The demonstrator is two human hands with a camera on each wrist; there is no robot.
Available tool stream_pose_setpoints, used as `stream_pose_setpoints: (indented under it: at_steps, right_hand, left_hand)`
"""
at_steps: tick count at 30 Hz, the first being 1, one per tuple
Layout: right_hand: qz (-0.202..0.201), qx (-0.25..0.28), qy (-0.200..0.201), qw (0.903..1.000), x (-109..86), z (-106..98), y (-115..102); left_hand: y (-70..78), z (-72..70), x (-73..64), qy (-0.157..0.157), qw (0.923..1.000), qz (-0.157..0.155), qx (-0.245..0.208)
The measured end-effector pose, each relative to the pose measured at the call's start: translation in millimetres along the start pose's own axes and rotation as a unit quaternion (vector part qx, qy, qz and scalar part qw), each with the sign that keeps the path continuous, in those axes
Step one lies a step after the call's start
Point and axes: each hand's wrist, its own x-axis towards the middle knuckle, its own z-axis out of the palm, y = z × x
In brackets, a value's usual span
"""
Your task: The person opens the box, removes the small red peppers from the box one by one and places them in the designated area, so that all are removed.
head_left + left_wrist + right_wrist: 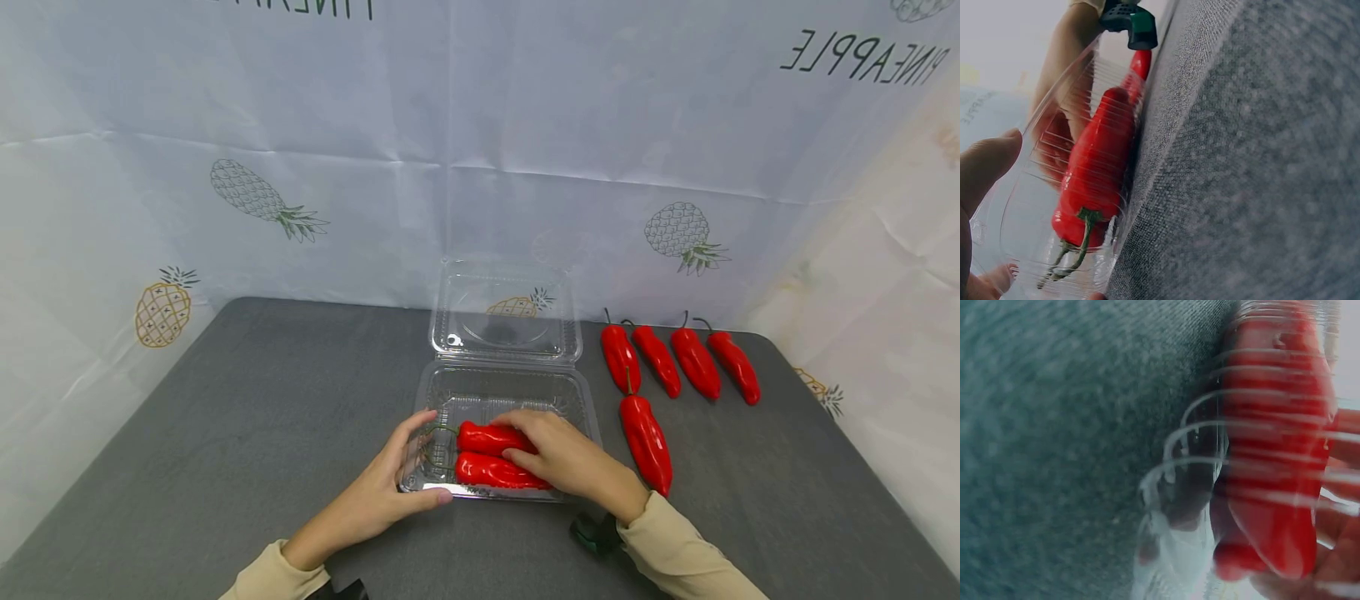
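A clear plastic clamshell box (517, 387) stands on the dark table, its lid (502, 333) folded back. Two red peppers with green stems lie side by side in its front part, stems to the left. My right hand (562, 454) reaches in over the right side and holds the farther pepper (487, 437) between thumb and fingers. Its thumb overlaps the nearer pepper (495, 472). At the left front corner of the box, my left hand (375, 492) is spread, thumb along the front rim and fingers at the left side. Through the ribbed wall, the left wrist view shows a pepper (1100, 162) with its stem.
Right of the box lies a single red pepper (647, 442), close to my right forearm. Behind it, several more form a row, among them one pepper (696, 362) near the table's back edge. A white cloth (375, 217) printed with pineapples hangs behind the grey table (225, 433).
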Motion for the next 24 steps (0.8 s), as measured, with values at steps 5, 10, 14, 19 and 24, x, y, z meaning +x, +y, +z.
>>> stream_pose_setpoints:
  at_steps: [5, 10, 14, 19, 24]
  right_hand:
    - [-0.009, -0.008, 0.004, 0.9999, 0.2, 0, 0]
    - [-0.002, -0.007, 0.013, 0.9999, -1.6, -5, 0]
    - [0.008, -0.001, 0.020, 0.9998, -5.0, -11, -1]
    - [0.020, 0.001, 0.020, 0.9996, -9.1, -16, -1]
    - [0.028, 0.022, 0.026, 0.9990, -13.3, -21, -2]
  left_hand:
    - [1.4, -0.1, -0.3, -0.001, 0.9999, -0.010, -0.001]
    - [1.9, -0.1, 0.1, -0.001, 0.9998, -0.017, 0.001]
    - [1.6, -0.2, -0.1, 0.001, 0.9998, -0.018, 0.004]
    - [1.0, -0.3, -0.2, 0.002, 0.9999, -0.014, 0.002]
    - [1.0, -0.1, -0.2, 0.002, 0.9999, -0.014, 0.000]
